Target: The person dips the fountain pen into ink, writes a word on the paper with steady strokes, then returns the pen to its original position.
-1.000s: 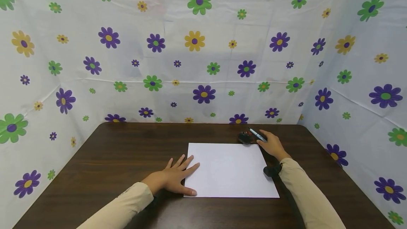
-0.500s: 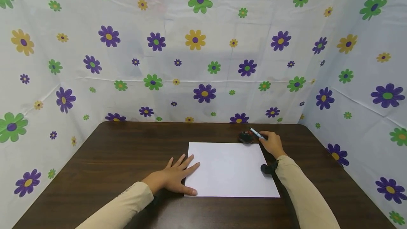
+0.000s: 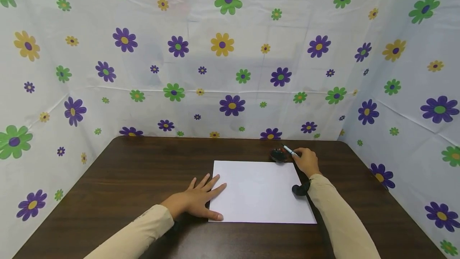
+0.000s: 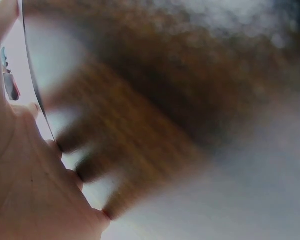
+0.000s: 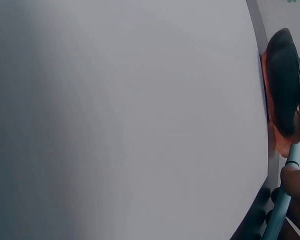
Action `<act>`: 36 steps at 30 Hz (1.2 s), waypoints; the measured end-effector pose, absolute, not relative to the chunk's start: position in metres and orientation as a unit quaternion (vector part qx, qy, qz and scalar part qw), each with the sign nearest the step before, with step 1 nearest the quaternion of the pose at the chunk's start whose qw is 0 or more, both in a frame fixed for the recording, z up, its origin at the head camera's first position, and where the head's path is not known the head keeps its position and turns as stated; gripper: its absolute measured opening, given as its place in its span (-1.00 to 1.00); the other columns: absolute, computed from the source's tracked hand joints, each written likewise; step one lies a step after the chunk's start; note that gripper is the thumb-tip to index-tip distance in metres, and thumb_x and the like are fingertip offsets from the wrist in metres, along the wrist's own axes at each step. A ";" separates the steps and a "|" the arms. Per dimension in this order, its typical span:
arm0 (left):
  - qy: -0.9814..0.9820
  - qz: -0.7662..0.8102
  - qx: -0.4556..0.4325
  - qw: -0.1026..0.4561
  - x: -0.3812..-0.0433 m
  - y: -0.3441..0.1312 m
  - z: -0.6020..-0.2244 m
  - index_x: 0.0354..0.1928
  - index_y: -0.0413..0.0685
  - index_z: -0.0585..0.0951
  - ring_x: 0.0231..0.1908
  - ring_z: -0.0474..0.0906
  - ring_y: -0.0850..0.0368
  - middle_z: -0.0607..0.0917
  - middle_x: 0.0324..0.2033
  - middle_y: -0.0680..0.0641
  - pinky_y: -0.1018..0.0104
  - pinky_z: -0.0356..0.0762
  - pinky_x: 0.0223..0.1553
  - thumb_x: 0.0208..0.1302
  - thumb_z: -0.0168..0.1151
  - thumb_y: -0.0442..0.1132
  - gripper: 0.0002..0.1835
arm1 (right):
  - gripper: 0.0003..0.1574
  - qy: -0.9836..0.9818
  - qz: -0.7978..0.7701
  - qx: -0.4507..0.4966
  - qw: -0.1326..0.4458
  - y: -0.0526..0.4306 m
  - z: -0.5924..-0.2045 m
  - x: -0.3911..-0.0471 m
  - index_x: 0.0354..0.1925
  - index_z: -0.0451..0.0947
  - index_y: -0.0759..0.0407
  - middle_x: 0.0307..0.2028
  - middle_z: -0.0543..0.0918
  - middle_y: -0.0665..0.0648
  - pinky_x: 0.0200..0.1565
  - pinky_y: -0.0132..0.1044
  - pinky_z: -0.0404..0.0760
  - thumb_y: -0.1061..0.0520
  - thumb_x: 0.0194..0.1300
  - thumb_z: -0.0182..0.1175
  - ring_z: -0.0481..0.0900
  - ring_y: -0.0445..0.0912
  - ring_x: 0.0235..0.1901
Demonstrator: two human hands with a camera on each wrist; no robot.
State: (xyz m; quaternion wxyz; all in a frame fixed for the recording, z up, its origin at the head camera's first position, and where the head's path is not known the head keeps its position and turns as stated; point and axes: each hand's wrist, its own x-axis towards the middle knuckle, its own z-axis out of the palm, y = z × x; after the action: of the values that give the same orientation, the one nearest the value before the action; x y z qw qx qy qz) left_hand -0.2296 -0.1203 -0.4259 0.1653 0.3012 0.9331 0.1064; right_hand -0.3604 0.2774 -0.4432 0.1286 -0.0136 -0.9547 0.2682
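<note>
1. The left hand [image 3: 197,203] lies palm down with its fingers spread wide, across the left edge of a white sheet of paper [image 3: 262,195]. Thumb and forefinger reach in over the sheet, the middle finger crosses its margin, and the last two fingers lie over the wood.
2. The right hand [image 3: 308,161] pinches a pale blue pen [image 3: 289,150] just beyond the sheet's far right corner. The pen slants, its dark end toward the table's far edge.
3. A dark, rounded object with reddish parts [image 3: 278,155] sits at the sheet's far edge, near that corner and beside the pen (whether it touches the paper or the pen, I cannot tell).
4. A black wrist device [image 3: 301,189] juts from the right cuff over the paper's right edge; contact there cannot be judged.
5. The sheet lies flat on the dark brown table [image 3: 143,167], nearer its right side than its left. Most of the white surface stretches between the two hands, giving broad room across the middle.
6. Left of the sheet, a wide run of wood reaches the table's left edge. A narrower strip lies between the right arm and the right edge, and a shallow band between the sheet and the far edge.
7. A white flowered cloth [image 3: 194,79] rises beyond the table's far edge and along both sides.
</note>
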 end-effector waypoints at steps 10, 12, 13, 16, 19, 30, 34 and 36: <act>0.934 0.104 0.301 0.165 -0.230 -0.119 -0.425 0.51 0.26 -0.02 0.48 -0.32 -0.21 -0.19 0.52 -0.05 -0.40 -0.34 0.30 0.07 0.12 0.47 0.05 | -0.71 -0.956 0.263 -0.030 0.129 0.275 -0.442 -0.358 -0.07 0.61 0.37 -0.10 0.64 0.43 -0.17 0.11 0.48 0.21 0.29 0.19 0.59 0.25 -0.17; 0.934 0.104 0.301 0.164 -0.230 -0.119 -0.425 0.51 0.25 -0.02 0.48 -0.32 -0.21 -0.19 0.52 -0.06 -0.40 -0.33 0.30 0.07 0.12 0.47 0.05 | -0.71 -0.956 0.264 -0.033 0.127 0.276 -0.442 -0.358 -0.07 0.61 0.38 -0.10 0.63 0.44 -0.18 0.11 0.48 0.22 0.29 0.19 0.58 0.25 -0.19; 0.934 0.104 0.302 0.163 -0.230 -0.118 -0.425 0.51 0.25 -0.02 0.48 -0.32 -0.21 -0.19 0.52 -0.06 -0.40 -0.33 0.30 0.07 0.13 0.47 0.05 | -0.71 -0.955 0.266 -0.034 0.127 0.276 -0.441 -0.357 -0.07 0.62 0.38 -0.09 0.63 0.44 -0.18 0.11 0.49 0.22 0.29 0.19 0.58 0.25 -0.18; 0.933 0.104 0.303 0.163 -0.230 -0.118 -0.425 0.51 0.24 -0.02 0.47 -0.32 -0.22 -0.19 0.52 -0.06 -0.40 -0.33 0.30 0.07 0.13 0.46 0.05 | -0.71 -0.953 0.272 -0.037 0.130 0.276 -0.441 -0.357 -0.08 0.63 0.37 -0.07 0.62 0.45 -0.17 0.11 0.49 0.22 0.28 0.20 0.58 0.26 -0.15; 0.934 0.103 0.301 0.163 -0.230 -0.119 -0.427 0.52 0.25 -0.02 0.47 -0.32 -0.22 -0.20 0.52 -0.06 -0.40 -0.33 0.30 0.07 0.12 0.47 0.05 | -0.70 -0.949 0.283 -0.039 0.133 0.277 -0.441 -0.357 -0.07 0.63 0.37 -0.06 0.63 0.44 -0.18 0.11 0.48 0.21 0.28 0.21 0.57 0.26 -0.15; 0.934 0.104 0.300 0.163 -0.230 -0.120 -0.428 0.51 0.27 -0.02 0.47 -0.32 -0.22 -0.20 0.52 -0.05 -0.41 -0.33 0.29 0.07 0.11 0.48 0.05 | -0.64 -0.945 0.290 -0.016 0.151 0.278 -0.427 -0.359 -0.03 0.60 0.36 -0.18 0.69 0.37 -0.18 0.09 0.49 0.15 0.30 0.20 0.61 0.26 -0.17; 0.933 0.106 0.301 0.164 -0.230 -0.120 -0.427 0.51 0.26 -0.02 0.47 -0.32 -0.23 -0.21 0.52 -0.05 -0.41 -0.34 0.29 0.07 0.11 0.48 0.04 | -0.64 -0.944 0.293 -0.012 0.149 0.278 -0.423 -0.359 0.00 0.59 0.36 -0.15 0.68 0.37 -0.16 0.10 0.52 0.14 0.32 0.18 0.61 0.27 -0.14; 0.933 0.107 0.302 0.164 -0.230 -0.120 -0.427 0.51 0.26 -0.02 0.47 -0.32 -0.23 -0.20 0.52 -0.06 -0.41 -0.33 0.29 0.07 0.11 0.48 0.04 | -0.63 -0.944 0.294 -0.009 0.150 0.278 -0.422 -0.359 0.00 0.59 0.35 -0.14 0.69 0.37 -0.17 0.10 0.53 0.14 0.32 0.18 0.61 0.27 -0.14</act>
State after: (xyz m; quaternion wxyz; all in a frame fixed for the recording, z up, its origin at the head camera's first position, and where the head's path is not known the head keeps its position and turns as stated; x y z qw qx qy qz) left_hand -0.2296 -0.1204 -0.4272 0.1635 0.3023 0.9330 0.1065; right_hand -0.3588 0.2782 -0.4221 0.1504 -0.0088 -0.9437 0.2945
